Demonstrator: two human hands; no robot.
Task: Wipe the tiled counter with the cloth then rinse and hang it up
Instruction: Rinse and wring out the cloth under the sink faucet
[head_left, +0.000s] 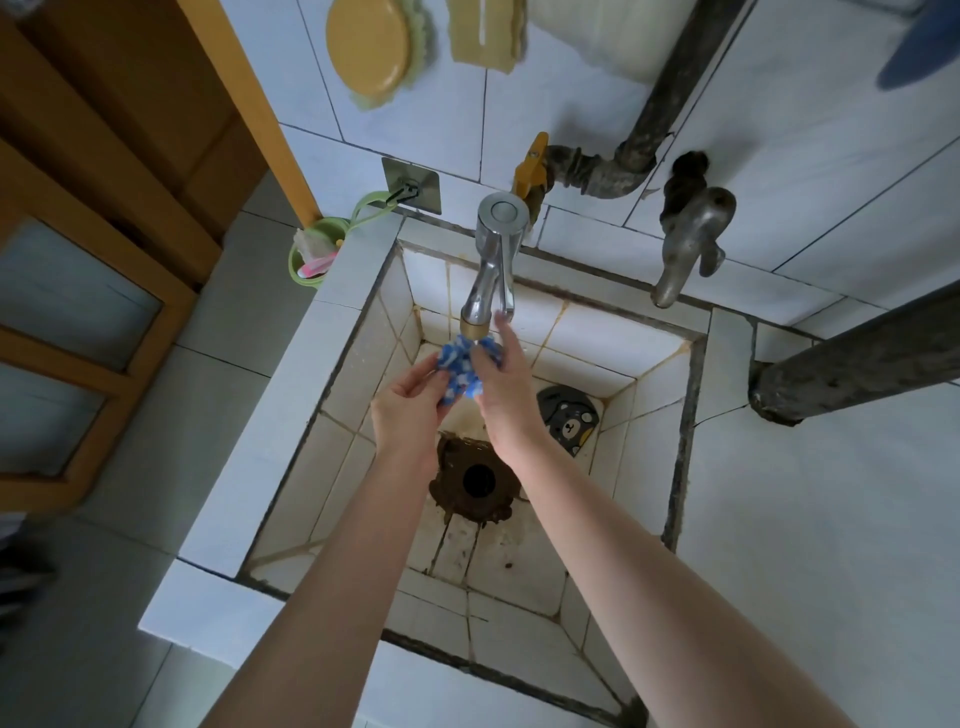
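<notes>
A blue cloth with white spots (457, 370) is bunched right under the mouth of the chrome tap (491, 260), over the tiled sink (358, 358). My left hand (408, 402) grips the cloth from the left. My right hand (501, 384) presses on it from the right, with one finger raised to the tap's spout. Most of the cloth is hidden between the two hands. The white tiled counter (810, 519) lies to the right of the sink. A metal wall hook (410, 186) sits on the tiles behind the sink's left corner.
The sink has a rusty open drain (477, 480) and a black bear-print stopper (567, 415). An old metal tap (688, 234), a yellow valve (532, 163) and dark pipes (852, 364) stand at the back right. A green cup (311, 254) hangs at the left, with a wooden door (93, 208) beyond it.
</notes>
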